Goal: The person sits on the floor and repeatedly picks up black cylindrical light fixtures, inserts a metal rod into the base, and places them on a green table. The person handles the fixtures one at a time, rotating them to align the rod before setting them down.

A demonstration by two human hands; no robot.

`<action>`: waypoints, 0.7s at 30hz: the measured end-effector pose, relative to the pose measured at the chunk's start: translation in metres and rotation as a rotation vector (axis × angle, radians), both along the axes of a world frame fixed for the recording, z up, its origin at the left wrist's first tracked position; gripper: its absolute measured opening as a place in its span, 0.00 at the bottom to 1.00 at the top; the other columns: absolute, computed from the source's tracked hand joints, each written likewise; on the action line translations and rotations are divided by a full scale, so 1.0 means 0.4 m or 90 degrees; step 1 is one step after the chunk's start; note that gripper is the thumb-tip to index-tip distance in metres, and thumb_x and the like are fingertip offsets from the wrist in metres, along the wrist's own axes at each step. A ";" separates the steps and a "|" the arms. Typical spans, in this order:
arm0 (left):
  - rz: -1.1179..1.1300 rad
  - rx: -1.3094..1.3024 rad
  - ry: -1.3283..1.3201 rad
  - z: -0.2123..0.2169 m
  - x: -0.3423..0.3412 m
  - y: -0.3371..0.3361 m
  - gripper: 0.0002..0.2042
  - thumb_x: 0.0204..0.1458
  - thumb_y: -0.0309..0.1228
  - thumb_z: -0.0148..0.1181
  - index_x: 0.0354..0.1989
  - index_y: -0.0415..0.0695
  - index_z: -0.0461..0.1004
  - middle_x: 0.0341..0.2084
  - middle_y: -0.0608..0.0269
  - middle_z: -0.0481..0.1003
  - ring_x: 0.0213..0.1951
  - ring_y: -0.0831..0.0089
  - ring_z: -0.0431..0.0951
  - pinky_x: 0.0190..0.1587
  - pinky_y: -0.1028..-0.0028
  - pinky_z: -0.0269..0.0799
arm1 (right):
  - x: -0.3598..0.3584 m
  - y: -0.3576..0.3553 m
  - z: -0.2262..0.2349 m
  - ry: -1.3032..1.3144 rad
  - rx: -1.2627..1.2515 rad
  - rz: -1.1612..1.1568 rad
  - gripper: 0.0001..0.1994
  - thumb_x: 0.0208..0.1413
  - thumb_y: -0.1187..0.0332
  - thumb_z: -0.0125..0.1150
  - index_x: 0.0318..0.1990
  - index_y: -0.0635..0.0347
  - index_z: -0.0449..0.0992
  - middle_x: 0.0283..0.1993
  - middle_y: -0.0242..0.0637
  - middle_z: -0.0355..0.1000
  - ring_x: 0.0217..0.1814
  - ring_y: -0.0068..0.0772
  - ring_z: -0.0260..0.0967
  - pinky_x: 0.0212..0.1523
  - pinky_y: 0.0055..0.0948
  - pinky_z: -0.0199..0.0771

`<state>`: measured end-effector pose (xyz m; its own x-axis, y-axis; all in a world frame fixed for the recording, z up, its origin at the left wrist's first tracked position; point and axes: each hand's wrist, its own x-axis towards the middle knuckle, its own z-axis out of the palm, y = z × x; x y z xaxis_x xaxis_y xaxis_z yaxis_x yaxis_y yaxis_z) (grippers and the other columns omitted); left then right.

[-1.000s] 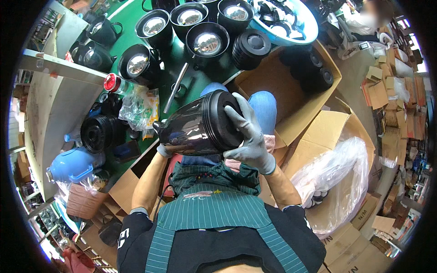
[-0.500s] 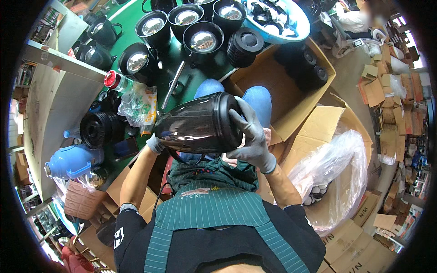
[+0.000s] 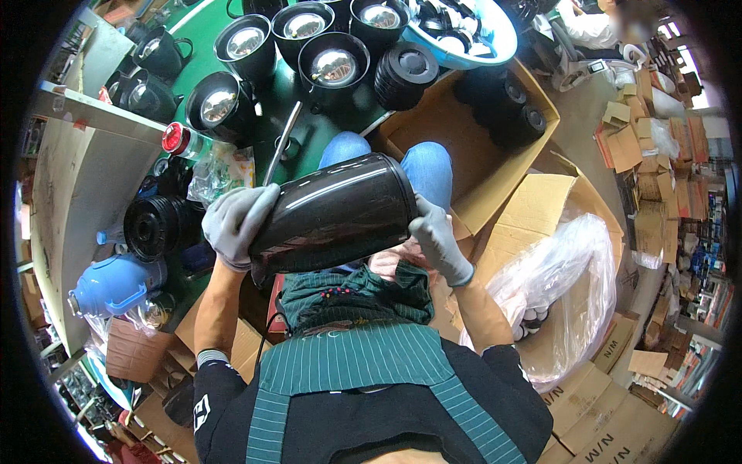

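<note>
Fingers [image 3: 261,206] curled, left hand [image 3: 236,226] and right hand [image 3: 440,243] gripping opposite ends of black jug [image 3: 336,214]

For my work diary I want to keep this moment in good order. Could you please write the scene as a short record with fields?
Held: glossy black vessel, on its side
Left hand: gray-gloved, gripping the vessel's left end
Right hand: gray-gloved, at its right end; fingers partly hidden
Table: green tabletop with black pots, shiny inside, and a metal rod
Beyond: light-blue basin of small parts
Right side: two open cardboard boxes, one lined with clear plastic
</note>
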<state>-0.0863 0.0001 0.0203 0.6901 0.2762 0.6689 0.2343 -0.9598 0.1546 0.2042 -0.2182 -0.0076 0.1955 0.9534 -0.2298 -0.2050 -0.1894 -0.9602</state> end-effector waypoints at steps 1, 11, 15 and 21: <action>0.005 0.002 0.014 0.007 0.000 0.003 0.21 0.52 0.33 0.66 0.56 0.46 0.86 0.44 0.59 0.85 0.43 0.59 0.88 0.49 0.61 0.85 | 0.002 0.001 -0.004 0.077 0.035 -0.011 0.43 0.69 0.45 0.63 0.81 0.65 0.59 0.78 0.48 0.66 0.82 0.42 0.60 0.81 0.39 0.56; -0.311 0.303 0.104 0.132 0.084 -0.052 0.17 0.47 0.31 0.68 0.47 0.45 0.88 0.40 0.59 0.84 0.41 0.61 0.88 0.47 0.60 0.86 | 0.074 0.063 -0.118 -0.191 -0.169 0.349 0.47 0.71 0.31 0.48 0.84 0.59 0.52 0.80 0.56 0.59 0.80 0.51 0.61 0.79 0.47 0.60; -0.137 -0.077 0.107 0.077 0.049 0.005 0.17 0.47 0.29 0.71 0.47 0.44 0.88 0.39 0.59 0.84 0.41 0.60 0.87 0.47 0.62 0.84 | 0.097 0.030 -0.106 -0.207 -0.187 0.332 0.49 0.69 0.30 0.51 0.84 0.57 0.51 0.80 0.60 0.58 0.80 0.55 0.62 0.77 0.50 0.62; -0.021 -0.622 -0.051 -0.185 -0.028 0.014 0.18 0.51 0.32 0.72 0.49 0.34 0.85 0.40 0.54 0.85 0.43 0.63 0.85 0.50 0.65 0.79 | 0.048 -0.015 0.019 -0.492 0.269 0.010 0.51 0.66 0.30 0.56 0.85 0.53 0.49 0.79 0.65 0.57 0.79 0.61 0.63 0.75 0.56 0.65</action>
<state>-0.0976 0.0059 -0.0536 0.6702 0.7144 0.2011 0.1633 -0.4062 0.8991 0.2233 -0.2243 0.0000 0.1369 0.9326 0.3339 0.5302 0.2157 -0.8200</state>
